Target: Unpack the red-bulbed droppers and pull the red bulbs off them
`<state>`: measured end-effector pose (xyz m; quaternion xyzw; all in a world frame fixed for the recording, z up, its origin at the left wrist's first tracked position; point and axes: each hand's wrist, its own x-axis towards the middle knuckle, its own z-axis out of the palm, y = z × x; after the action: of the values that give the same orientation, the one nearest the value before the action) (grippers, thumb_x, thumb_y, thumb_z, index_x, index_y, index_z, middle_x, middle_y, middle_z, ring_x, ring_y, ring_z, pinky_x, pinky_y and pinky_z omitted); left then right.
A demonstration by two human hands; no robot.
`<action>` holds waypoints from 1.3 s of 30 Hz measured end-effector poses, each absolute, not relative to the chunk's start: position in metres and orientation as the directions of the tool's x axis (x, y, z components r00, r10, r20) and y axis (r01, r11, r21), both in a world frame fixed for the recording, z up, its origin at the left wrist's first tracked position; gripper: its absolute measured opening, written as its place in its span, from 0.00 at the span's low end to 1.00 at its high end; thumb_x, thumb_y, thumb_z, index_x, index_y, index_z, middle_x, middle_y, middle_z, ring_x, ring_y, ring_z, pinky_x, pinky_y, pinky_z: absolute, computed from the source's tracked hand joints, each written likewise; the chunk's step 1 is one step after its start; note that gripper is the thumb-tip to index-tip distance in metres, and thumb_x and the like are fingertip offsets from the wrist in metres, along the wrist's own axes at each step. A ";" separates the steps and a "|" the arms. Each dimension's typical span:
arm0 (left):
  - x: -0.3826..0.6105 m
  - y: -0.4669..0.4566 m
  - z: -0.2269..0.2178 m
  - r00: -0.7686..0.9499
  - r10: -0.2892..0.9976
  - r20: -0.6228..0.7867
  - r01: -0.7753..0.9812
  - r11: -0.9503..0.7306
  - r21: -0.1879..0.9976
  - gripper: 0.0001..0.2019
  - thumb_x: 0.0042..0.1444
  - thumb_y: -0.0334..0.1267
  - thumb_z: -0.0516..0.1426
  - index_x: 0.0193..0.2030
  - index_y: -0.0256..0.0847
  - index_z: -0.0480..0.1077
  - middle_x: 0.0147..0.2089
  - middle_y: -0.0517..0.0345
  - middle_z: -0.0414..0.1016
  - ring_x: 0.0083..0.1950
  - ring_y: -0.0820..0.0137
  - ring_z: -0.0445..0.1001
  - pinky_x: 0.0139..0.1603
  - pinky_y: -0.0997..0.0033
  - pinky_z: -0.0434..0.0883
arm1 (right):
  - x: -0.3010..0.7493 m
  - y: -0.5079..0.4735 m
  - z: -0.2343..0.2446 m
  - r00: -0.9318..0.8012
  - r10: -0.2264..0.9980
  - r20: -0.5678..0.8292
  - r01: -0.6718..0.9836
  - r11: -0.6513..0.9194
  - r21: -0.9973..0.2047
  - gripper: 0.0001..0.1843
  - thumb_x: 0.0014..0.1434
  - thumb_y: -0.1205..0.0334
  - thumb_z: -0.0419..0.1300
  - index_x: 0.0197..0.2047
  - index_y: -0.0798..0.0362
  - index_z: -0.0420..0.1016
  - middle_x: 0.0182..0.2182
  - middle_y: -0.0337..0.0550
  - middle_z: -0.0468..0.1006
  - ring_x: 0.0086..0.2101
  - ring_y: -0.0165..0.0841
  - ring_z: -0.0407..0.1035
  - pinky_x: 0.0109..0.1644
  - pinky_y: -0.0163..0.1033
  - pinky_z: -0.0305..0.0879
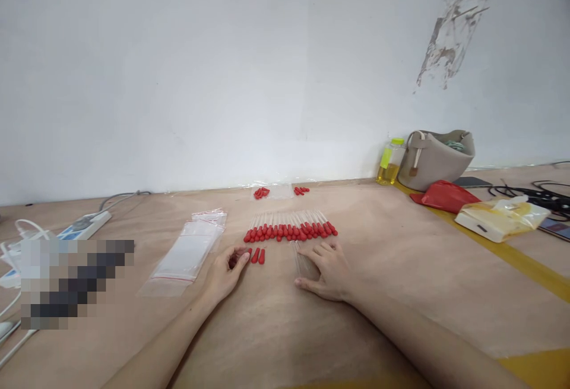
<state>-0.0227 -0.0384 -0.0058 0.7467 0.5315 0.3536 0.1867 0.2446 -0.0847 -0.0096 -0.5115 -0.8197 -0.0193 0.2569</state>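
Note:
Before me lies a row of glass droppers with red rubber bulbs [289, 233], glass ends pointing away. My left hand [227, 270] pinches a red rubber bulb at the left end of a short group; two more loose red bulbs [258, 256] lie right beside it. My right hand [327, 270] rests on the table with thumb and fingers apart. Under and beside its fingertips are a few thin clear glass tubes [297, 257] without bulbs, partly hard to make out. The right hand grips none of them.
Clear zip bags [187, 252] lie to the left, near a power strip [84, 225]. At the back are bags with red bulbs [261, 193]. To the right stand a bottle [390, 163], a grey handbag [436, 160], a red packet [445, 199] and a tissue pack [499, 220].

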 end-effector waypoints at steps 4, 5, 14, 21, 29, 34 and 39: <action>-0.024 -0.037 -0.009 0.204 0.919 0.336 0.644 -0.385 0.662 0.16 0.54 0.47 0.50 0.41 0.39 0.69 0.35 0.56 0.75 0.33 0.68 0.73 0.33 0.68 0.69 | 0.231 -0.085 -0.005 -0.379 0.845 0.378 0.858 0.474 -0.200 0.33 0.48 0.35 0.52 0.52 0.45 0.64 0.38 0.47 0.73 0.39 0.40 0.64 0.45 0.47 0.50; -0.024 -0.038 -0.008 0.203 0.918 0.341 0.648 -0.387 0.656 0.16 0.54 0.47 0.50 0.41 0.39 0.69 0.35 0.56 0.75 0.33 0.68 0.73 0.33 0.68 0.69 | 0.227 -0.084 -0.004 -0.375 0.851 0.367 0.863 0.465 -0.196 0.31 0.49 0.35 0.52 0.51 0.45 0.66 0.38 0.47 0.73 0.39 0.40 0.64 0.44 0.47 0.50; -0.024 -0.042 -0.005 0.183 0.908 0.377 0.751 -0.376 0.543 0.16 0.55 0.47 0.49 0.42 0.40 0.69 0.37 0.55 0.73 0.32 0.69 0.71 0.31 0.69 0.68 | 0.213 -0.078 -0.002 -0.369 0.862 0.347 0.850 0.465 -0.250 0.26 0.52 0.38 0.50 0.45 0.48 0.69 0.41 0.47 0.71 0.42 0.38 0.62 0.46 0.44 0.48; -0.010 -0.036 0.012 0.333 0.733 0.593 0.762 -0.580 0.289 0.11 0.54 0.42 0.52 0.41 0.43 0.69 0.44 0.55 0.67 0.46 0.65 0.66 0.48 0.64 0.64 | 0.215 -0.079 -0.007 -0.348 0.856 0.382 0.842 0.464 -0.276 0.25 0.52 0.40 0.52 0.47 0.47 0.67 0.43 0.46 0.70 0.43 0.38 0.63 0.46 0.43 0.49; 0.032 0.012 0.028 0.558 0.678 0.478 0.708 -0.690 0.152 0.10 0.51 0.43 0.55 0.39 0.42 0.69 0.43 0.55 0.68 0.46 0.64 0.64 0.48 0.64 0.62 | 0.220 -0.082 -0.009 -0.276 0.848 0.451 0.808 0.459 -0.369 0.36 0.49 0.45 0.57 0.58 0.50 0.54 0.48 0.50 0.69 0.45 0.40 0.63 0.47 0.44 0.50; 0.047 0.031 0.020 0.568 0.703 0.428 0.712 -0.681 0.174 0.10 0.49 0.45 0.57 0.34 0.41 0.70 0.40 0.55 0.69 0.43 0.64 0.65 0.45 0.63 0.62 | 0.225 -0.082 -0.012 -0.245 0.859 0.450 0.816 0.434 -0.383 0.35 0.48 0.46 0.59 0.57 0.50 0.56 0.46 0.48 0.70 0.44 0.40 0.63 0.45 0.43 0.51; 0.047 0.035 0.013 0.490 0.681 0.545 0.616 -0.712 0.336 0.06 0.49 0.41 0.57 0.29 0.41 0.70 0.34 0.57 0.70 0.38 0.66 0.67 0.43 0.65 0.63 | 0.225 -0.081 -0.012 -0.243 0.863 0.443 0.809 0.432 -0.398 0.37 0.46 0.46 0.60 0.56 0.50 0.57 0.45 0.49 0.70 0.44 0.40 0.63 0.46 0.44 0.51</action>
<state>0.0471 0.0348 0.0133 0.8617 0.3764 0.3370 0.0479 0.2249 -0.0806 -0.0117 -0.5310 -0.7872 0.0433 0.3107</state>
